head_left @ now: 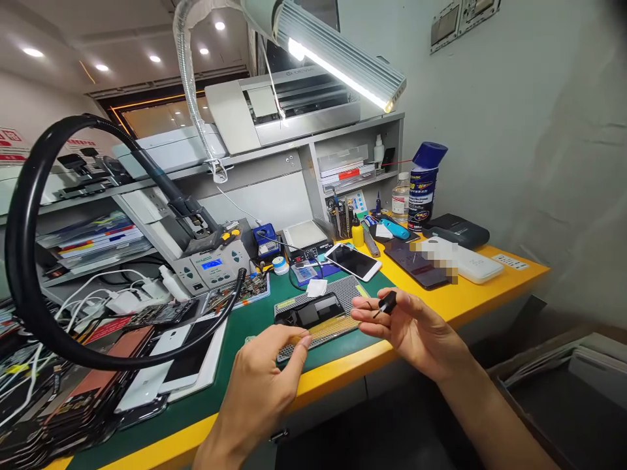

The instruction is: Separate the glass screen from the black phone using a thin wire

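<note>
One small black tool (388, 303) sits pinched in the right hand (416, 329), palm up. Left hand (262, 385) hovers beside a perforated plate (318, 313), its fingers bunched narrow, holding nothing visible.

Bright lamp (343, 62) glare overhead, edges warped (wide lens)

The one camera sits on my head and looks forward and down across the bench (441, 297), tilted so the yellow edge runs up to the right. It is close: my left hand (264, 378) and right hand (411, 326) fill the lower middle, forearms cut off by the bottom edge. Farther off it takes in the shelf (343, 130), the lamp (343, 59) overhead, the wall (514, 130) on the right and the ceiling top left.
</note>
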`<state>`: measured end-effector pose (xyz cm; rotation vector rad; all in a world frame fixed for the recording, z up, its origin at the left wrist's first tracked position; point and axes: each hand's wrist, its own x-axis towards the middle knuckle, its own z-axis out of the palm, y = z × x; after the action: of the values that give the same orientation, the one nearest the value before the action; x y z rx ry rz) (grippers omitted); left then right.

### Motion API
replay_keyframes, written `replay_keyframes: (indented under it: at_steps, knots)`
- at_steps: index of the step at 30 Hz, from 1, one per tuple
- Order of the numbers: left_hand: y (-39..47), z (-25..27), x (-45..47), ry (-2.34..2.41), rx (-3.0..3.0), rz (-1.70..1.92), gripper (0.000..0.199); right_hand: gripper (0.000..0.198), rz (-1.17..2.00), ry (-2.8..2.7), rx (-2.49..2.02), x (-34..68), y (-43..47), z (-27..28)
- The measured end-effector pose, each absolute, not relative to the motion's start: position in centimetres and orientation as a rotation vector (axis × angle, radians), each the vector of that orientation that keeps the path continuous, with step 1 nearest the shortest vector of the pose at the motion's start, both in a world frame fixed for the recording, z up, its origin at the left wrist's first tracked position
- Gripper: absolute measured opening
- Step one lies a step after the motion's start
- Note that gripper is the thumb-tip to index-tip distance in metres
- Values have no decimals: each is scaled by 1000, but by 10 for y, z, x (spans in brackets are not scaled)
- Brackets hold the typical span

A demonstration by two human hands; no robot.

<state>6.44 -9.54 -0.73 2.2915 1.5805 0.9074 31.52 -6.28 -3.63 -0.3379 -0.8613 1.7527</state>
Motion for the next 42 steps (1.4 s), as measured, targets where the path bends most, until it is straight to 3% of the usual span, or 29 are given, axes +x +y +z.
replay_keyframes:
  at_steps: [7, 10, 13, 15, 17, 21, 26, 32, 42]
  knots:
    - [-91, -6, 75, 1596, 2271, 1132, 17, 24, 1608, -1037, -342, 319, -65, -29]
    - [-102, -9, 83, 1694, 2284, 1495, 28, 25, 1499, -1089, -357, 321, -66, -26]
    - [-113, -11, 92, 1695, 1886, 1847, 12, 23, 1449, -1101, -366, 321, -67, -24]
    - [-113, -11, 98, 1480, 1521, 1609, 39, 19, 1446, -1128, -353, 318, -69, -25]
    - [-104, -8, 105, 1153, 1134, 1315, 54, 17, 1432, -1182, -340, 315, -73, -27]
    - [-80, -4, 112, 957, 883, 1148, 42, 17, 1422, -1293, -372, 310, -82, -30]
    - [-71, -3, 106, 976, 1002, 1236, 27, 18, 1477, -1317, -399, 311, -88, -30]
    - [-72, 10, 89, 1041, 1332, 1357, 27, 18, 1289, -1203, -644, 319, -72, -15]
    - [-4, 14, 85, 1153, 1523, 1311, 26, 19, 1036, -1565, -730, 293, 13, 32]
